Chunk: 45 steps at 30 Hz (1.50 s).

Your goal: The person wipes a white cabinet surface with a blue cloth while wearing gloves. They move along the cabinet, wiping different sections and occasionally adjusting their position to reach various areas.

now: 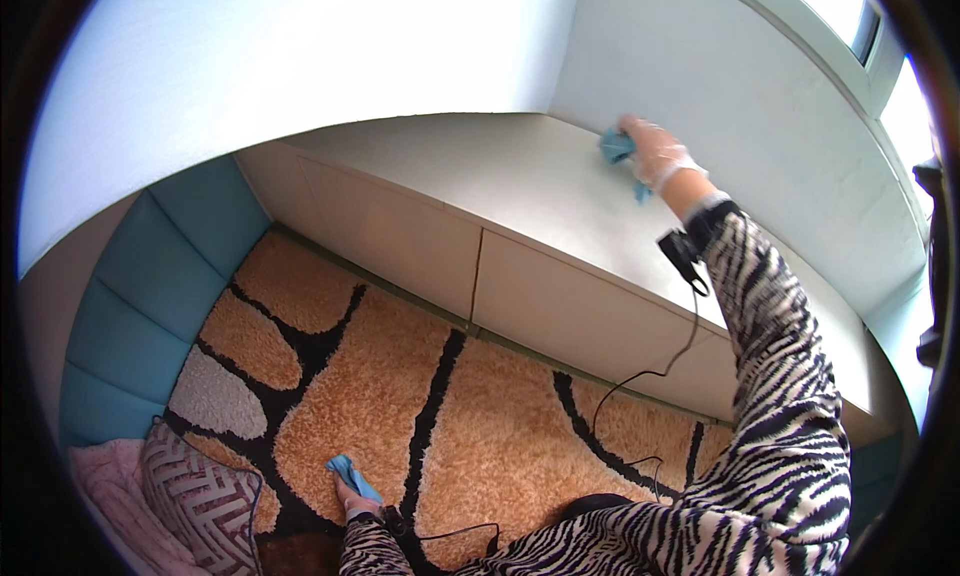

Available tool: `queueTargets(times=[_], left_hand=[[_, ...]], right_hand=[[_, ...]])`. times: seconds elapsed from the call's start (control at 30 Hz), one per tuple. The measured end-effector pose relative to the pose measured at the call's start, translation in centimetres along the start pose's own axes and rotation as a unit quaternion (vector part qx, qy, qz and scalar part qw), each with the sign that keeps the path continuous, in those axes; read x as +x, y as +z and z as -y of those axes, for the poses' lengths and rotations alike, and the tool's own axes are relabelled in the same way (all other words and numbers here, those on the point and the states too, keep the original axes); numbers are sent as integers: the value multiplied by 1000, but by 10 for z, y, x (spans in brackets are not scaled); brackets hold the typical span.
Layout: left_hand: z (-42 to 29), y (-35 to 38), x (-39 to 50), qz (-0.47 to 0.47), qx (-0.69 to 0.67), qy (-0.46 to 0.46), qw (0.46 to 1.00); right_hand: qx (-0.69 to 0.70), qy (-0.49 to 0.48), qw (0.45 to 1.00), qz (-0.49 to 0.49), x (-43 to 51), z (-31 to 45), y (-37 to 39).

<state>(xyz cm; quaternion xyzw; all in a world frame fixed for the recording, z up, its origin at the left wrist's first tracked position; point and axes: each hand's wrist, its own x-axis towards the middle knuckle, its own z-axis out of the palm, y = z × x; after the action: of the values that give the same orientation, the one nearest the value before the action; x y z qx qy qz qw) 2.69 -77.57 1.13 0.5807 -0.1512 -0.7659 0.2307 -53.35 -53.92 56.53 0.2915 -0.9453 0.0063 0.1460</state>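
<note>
My right hand (660, 152), in a thin clear glove, holds a blue cloth (618, 147) against the white top of a long low cabinet (510, 171), close to where it meets the wall. Part of the cloth hangs below the palm. Low in the view, above the rug, is my left hand (351, 499), with another blue cloth (354, 478) at its fingers. A black device with a cable (681, 257) is at my right wrist, and a similar one (393, 520) is by the left wrist.
A shaggy orange, black and grey rug (495, 441) covers the floor along the cabinet doors (562, 298). Teal padded panels (150, 276) stand at the left, above a patterned cushion (199, 493) and a pink blanket (116, 493). A window frame (870, 73) is at the upper right.
</note>
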Motion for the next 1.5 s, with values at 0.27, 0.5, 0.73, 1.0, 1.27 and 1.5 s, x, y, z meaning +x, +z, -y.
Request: queueTargets(times=[0.27,0.5,0.73,1.0,1.27,1.5], left_hand=[[5,-10,14,-64,11,-34,997],[18,-32,54,6,27,13,1000],[-4,13,-16,-144,61,-53,986],[-9,29,-36,-207,37,-62,976],[13,37,-43,-45,-35,174,983],[30,69,-106,-144,77,9,986]], right_hand=[[-28,-80,982,170,29,17,48],[-220,99,949,202,-22,-78,2],[16,-162,983,85,8,24,5],[-64,-88,963,246,31,31,37],[-103,-65,968,220,-70,-78,12],[-67,-95,953,280,-75,-88,9]])
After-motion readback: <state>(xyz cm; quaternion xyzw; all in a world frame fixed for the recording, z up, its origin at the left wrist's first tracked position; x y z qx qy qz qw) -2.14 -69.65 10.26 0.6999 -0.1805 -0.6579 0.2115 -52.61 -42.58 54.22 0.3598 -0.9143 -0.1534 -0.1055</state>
